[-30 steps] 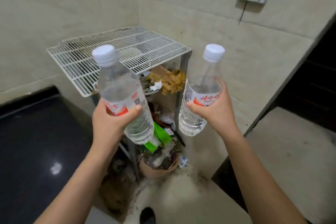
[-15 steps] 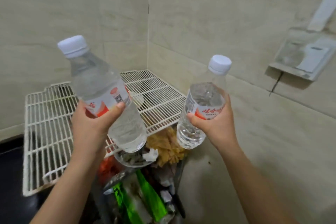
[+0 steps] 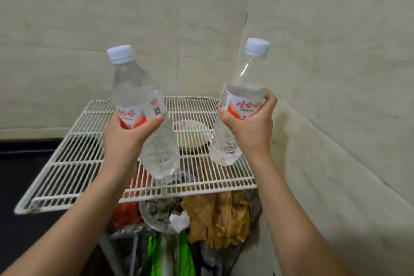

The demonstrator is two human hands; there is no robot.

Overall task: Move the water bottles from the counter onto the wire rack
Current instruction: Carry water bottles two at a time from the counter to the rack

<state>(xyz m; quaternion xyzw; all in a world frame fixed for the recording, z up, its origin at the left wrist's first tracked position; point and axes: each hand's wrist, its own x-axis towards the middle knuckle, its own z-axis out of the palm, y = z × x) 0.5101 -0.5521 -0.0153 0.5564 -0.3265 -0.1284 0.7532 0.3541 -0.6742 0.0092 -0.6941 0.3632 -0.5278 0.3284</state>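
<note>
Clear plastic bottles, white caps, red/white labels, one per hand, both held in the air over the white wire rack (image 3: 74, 163) in the tiled corner. Left hand (image 3: 125, 141) grip wrapped round the left bottle (image 3: 143, 119) at the label, btm tilted fwd & right. Right hand (image 3: 251, 127) grip closed round the right bottle (image 3: 240, 105) at label, nearly upright, less water inside. Neither bottle touches the rack. Pale bowl (image 3: 192, 136) shows thru the wires betw. the bottles. Clutter & green packets under the rack. Dark counter (image 3: 20, 163) at left.
</note>
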